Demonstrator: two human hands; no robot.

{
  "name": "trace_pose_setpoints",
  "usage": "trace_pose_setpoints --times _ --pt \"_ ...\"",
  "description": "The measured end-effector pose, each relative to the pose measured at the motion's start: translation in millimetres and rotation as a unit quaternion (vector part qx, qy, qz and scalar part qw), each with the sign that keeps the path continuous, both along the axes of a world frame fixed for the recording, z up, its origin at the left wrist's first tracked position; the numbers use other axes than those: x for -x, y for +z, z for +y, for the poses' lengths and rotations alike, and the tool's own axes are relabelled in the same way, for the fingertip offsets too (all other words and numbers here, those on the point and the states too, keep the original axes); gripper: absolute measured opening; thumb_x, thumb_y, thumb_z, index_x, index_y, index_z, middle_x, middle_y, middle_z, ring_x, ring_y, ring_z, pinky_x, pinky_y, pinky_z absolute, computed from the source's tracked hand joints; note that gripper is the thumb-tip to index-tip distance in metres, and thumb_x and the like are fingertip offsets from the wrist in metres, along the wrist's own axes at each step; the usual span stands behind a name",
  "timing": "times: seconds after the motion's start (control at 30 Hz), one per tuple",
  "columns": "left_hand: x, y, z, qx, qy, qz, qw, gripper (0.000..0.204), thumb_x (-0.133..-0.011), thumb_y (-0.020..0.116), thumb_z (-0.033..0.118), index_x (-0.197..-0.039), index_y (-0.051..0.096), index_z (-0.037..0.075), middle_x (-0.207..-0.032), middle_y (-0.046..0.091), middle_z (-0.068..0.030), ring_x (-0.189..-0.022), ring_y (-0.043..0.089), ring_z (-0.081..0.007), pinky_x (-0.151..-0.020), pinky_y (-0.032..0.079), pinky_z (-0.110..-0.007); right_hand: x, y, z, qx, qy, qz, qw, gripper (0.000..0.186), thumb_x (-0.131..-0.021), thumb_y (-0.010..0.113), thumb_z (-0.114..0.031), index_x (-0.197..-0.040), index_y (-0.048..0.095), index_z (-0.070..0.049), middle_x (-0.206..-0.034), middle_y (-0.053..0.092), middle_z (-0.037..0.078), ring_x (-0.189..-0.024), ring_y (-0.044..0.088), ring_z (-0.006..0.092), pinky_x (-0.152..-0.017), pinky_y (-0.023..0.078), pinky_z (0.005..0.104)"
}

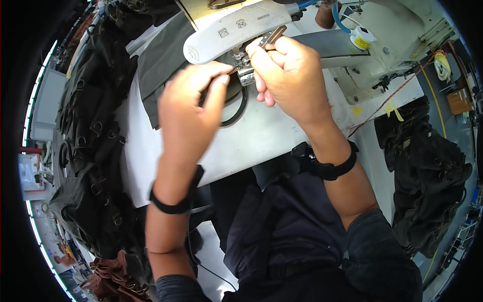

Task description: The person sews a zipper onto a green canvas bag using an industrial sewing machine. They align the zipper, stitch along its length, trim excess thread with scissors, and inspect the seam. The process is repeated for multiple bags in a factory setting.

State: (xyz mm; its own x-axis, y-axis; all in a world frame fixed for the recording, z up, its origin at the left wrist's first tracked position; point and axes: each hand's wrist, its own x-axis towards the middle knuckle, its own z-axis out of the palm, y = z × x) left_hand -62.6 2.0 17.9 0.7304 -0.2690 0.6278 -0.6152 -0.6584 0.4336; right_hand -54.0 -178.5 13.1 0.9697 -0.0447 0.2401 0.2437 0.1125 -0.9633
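Head view: right hand pinches a flat metal tool, its long axis pointing up-right (away from the person), above the presser foot; left hand grips a black strap.

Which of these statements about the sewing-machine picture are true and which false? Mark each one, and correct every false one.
1. The right hand grips a small metal tool at the machine's presser foot. True.
2. The left hand lies flat on the table, away from the machine. False: its fingertips pinch a black strap right beside the presser foot.
3. A heap of dark fabric pieces lies on the person's left. True.
4. Both wrists are bare. False: each wears a black band.
5. The table under the hands is white. True.
6. The strap runs straight. False: it curves in a loop.
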Motion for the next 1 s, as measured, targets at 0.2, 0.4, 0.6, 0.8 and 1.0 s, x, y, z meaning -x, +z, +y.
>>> trace_pose_setpoints --times 0.2,0.4,0.6,0.8,1.0 --pt "-66.4 37.5 26.3 -0.151 -0.172 -0.009 0.973 0.031 -0.1 0.051 0.005 -0.126 0.067 -0.001 -0.122 0.069 -0.0207 -0.116 0.065 -0.0377 -0.103 0.05 -0.043 -1.3 -2.5 0.1 0.006 0.009 -0.013 1.0 0.022 -0.1 0.063 -0.015 -0.089 0.062 0.005 -0.058 0.062 0.006 -0.044 0.056 0.0093 -0.042 0.046 0.0263" --pt "-73.7 46.2 28.0 -0.29 -0.178 0.05 0.939 0.037 -0.095 0.051 0.006 -0.128 0.067 0.003 -0.12 0.069 -0.0215 -0.113 0.065 -0.0385 -0.102 0.05 -0.045 -1.3 -3.4 -1.8 0.004 0.002 -0.017 1.0 0.022 -0.1 0.064 -0.014 -0.092 0.064 0.006 -0.059 0.062 0.006 -0.044 0.056 0.0099 -0.042 0.046 0.0264" --pt "-63.3 34.1 31.6 -0.269 -0.178 -0.005 0.946 0.034 -0.091 0.052 0.004 -0.121 0.068 0.004 -0.111 0.069 -0.0215 -0.106 0.065 -0.0394 -0.095 0.051 -0.049 1.2 1.6 -3.0 -0.03 0.007 0.006 1.0 0.021 -0.098 0.065 -0.015 -0.09 0.065 0.005 -0.06 0.061 0.005 -0.044 0.052 0.0091 -0.045 0.047 0.0256" --pt "-91.5 37.0 28.5 -0.363 -0.18 -0.041 0.913 0.033 -0.098 0.054 0.009 -0.128 0.066 0.004 -0.117 0.068 -0.022 -0.11 0.065 -0.0397 -0.098 0.051 -0.046 2.8 3.9 1.0 -0.033 0.012 0.007 0.999 0.021 -0.098 0.064 -0.015 -0.088 0.065 0.004 -0.06 0.06 0.004 -0.044 0.051 0.008 -0.046 0.047 0.0253" --pt "-64.8 60.5 22.5 -0.464 -0.122 0.073 0.875 0.03 -0.096 0.055 0.013 -0.118 0.07 -0.001 -0.108 0.069 -0.0252 -0.105 0.066 -0.0436 -0.095 0.052 -0.046 0.5 -4.2 -2.3 -0.027 0.011 0.008 1.0 0.021 -0.1 0.064 -0.015 -0.092 0.065 0.005 -0.059 0.061 0.005 -0.044 0.053 0.0082 -0.043 0.045 0.0256"
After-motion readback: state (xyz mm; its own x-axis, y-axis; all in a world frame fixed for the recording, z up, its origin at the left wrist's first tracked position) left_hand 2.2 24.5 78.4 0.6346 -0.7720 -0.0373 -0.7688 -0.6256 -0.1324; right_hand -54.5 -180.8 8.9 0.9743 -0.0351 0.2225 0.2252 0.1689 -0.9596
